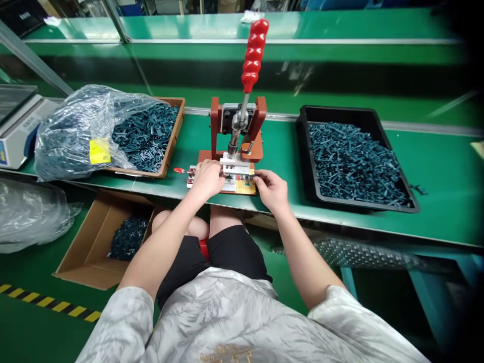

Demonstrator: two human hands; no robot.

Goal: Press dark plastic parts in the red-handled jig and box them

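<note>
Here, a toggle press (237,132), red-knobbed lever (252,55), rust-brown frame (215,121)

No wording can be read here. The yellow label (100,151) on the plastic bag (71,136) shows only a blur, and the gold lettering (226,354) on the shirt (212,312) is cut off and illegible.

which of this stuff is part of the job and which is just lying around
Job: left hand; right hand; red-handled hand press; red-tipped toggle clamp

Probably just nearby: black tray of dark teal parts; wooden tray; plastic bag; cardboard box; scale
</note>
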